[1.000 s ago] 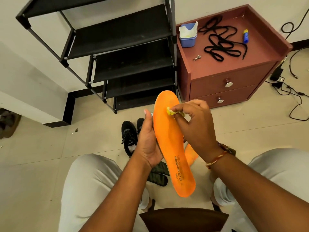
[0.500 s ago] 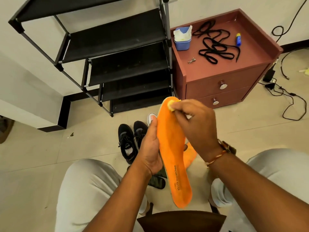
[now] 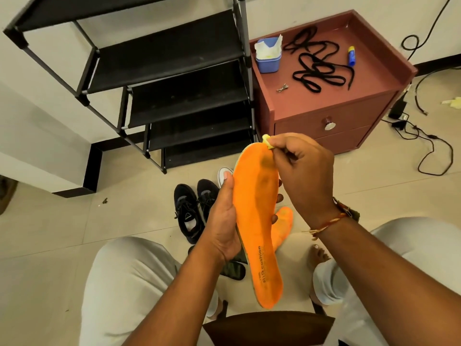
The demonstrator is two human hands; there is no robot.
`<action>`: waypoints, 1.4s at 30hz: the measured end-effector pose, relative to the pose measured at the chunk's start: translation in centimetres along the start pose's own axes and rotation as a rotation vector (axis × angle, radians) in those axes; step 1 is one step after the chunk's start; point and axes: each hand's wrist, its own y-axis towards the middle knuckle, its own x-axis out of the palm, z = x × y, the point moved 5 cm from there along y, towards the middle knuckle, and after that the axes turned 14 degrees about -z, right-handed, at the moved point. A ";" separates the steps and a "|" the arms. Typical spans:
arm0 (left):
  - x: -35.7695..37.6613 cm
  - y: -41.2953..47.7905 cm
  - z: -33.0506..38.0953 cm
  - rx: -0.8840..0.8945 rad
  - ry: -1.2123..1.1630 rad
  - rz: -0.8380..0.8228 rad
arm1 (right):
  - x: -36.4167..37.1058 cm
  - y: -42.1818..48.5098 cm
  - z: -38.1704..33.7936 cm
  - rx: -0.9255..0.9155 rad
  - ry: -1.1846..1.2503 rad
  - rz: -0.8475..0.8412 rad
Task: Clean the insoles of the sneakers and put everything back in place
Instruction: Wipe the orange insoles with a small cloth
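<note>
Tiled floor (image 3: 62, 221), sneakers (image 3: 194, 208) by rack. Left hand (image 3: 224, 221) grips orange insole (image 3: 257, 216) upright; right hand (image 3: 304, 171) pinches yellow wipe (image 3: 267, 142) at toe. Best: firm short strokes over the dark toe stain.

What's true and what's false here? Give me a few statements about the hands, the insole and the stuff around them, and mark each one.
1. The left hand holds the orange insole by its side edge. True.
2. The right hand pinches a yellow piece at the insole's printed heel end. False: it pinches it at the toe end, the end away from the print.
3. Black laces lie loose on the cabinet top. True.
4. The blue tub stands on the shoe rack. False: it stands on the cabinet top, beside the rack.
5. The black sneakers sit on a rack shelf. False: they stand on the floor.
</note>
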 end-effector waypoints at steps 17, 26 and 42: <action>-1.9 0.0 1.3 0.105 -0.096 0.085 | 5.2 -3.8 -5.3 -0.142 0.000 -0.380; -1.8 0.0 1.1 0.103 -0.076 0.090 | 4.6 -3.9 -4.7 -0.080 -0.045 -0.292; -0.5 -0.2 0.1 0.023 0.015 0.048 | 2.5 -1.1 -2.2 -0.070 -0.076 -0.156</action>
